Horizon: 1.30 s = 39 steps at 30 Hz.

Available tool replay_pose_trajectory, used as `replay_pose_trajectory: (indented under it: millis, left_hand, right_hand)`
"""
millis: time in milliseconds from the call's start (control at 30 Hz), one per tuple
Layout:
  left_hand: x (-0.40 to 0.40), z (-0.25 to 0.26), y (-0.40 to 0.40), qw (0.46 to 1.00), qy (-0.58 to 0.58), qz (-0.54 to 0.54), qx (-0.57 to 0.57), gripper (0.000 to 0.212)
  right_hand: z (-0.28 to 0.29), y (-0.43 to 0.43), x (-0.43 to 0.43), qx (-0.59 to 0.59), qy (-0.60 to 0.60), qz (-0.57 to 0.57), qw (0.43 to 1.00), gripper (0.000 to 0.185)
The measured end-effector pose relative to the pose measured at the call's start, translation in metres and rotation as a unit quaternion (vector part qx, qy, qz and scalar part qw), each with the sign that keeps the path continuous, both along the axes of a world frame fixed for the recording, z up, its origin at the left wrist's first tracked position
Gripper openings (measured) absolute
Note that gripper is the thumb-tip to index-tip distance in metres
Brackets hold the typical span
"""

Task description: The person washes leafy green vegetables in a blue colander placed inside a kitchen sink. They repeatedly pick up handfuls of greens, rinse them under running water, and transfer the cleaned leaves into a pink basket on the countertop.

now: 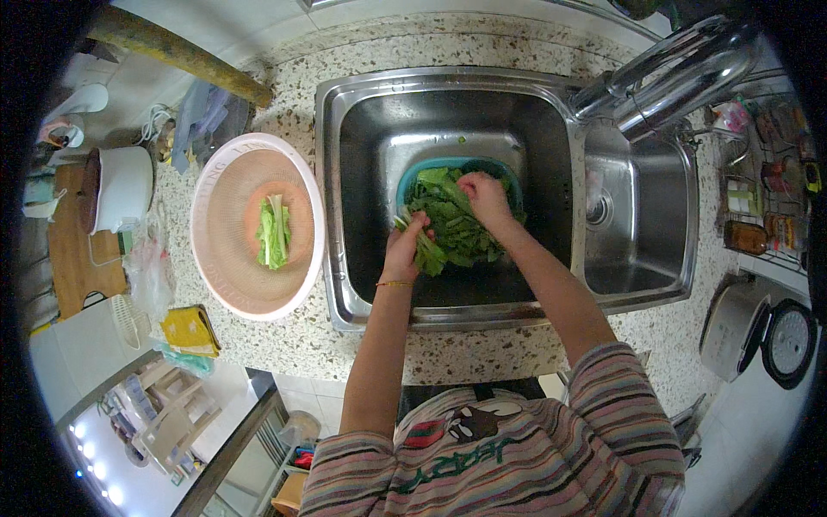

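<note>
A teal basin [402, 184] heaped with leafy greens [462, 229] sits in the large bowl of the steel sink [362, 129]. My left hand [405, 249] grips a small bunch of greens [428, 253] at the basin's left side, pale stems pointing up and leaves hanging down. Over the right part of the heap is my right hand [484, 199], fingers curled in at the leaves; whether they pinch one is hidden. Left of the sink stands a pink mesh colander [216, 258], with a few leaves with pale stems [274, 232] lying in it.
A chrome faucet [685, 77] rises at the sink's back right, beside the smaller sink bowl [652, 252]. A rice cooker [736, 329] with its lid up is far right. A folded yellow cloth [190, 329] and a white pot [123, 187] lie to the left on the speckled counter [291, 352].
</note>
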<state>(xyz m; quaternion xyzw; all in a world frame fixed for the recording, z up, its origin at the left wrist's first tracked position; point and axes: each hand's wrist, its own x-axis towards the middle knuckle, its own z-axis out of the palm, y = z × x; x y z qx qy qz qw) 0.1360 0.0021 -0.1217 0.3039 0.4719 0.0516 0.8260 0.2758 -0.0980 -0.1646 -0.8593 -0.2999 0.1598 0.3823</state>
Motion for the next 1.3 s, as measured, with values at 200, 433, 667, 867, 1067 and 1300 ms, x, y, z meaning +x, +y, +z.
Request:
replay_pose_trajectory:
  millis: [200,433,667,867,1067,1300]
  left_hand:
    - [0.022,0.037,-0.004,0.994,-0.074,-0.030,-0.073,0.047]
    - [0.016,0.025,0.008,0.996,-0.052,-0.033,-0.069,0.039]
    - [-0.013,-0.001,0.018,0.999,0.033,-0.016,0.014,0.026]
    - [-0.018,0.004,0.013,0.998,0.024,-0.036,-0.049,0.032]
    - [-0.010,0.008,0.011,0.995,0.054,-0.036,-0.074,0.028]
    - [-0.014,-0.009,0.012,0.997,0.038,-0.031,-0.058,0.029]
  right_hand:
    - [0.095,0.000,-0.009,0.128,0.149,-0.021,0.980,0.014]
    - [0.096,-0.007,-0.027,0.207,0.419,0.016,0.884,0.016]
    - [0.002,-0.018,-0.028,0.024,0.076,0.085,0.993,0.017]
    - [-0.013,-0.011,-0.016,-0.200,-0.007,0.229,0.953,0.016]
    - [-0.004,-0.006,0.003,-0.034,0.201,0.012,0.979,0.017]
    - [-0.032,0.017,-0.037,-0.169,-0.069,0.129,0.975,0.024]
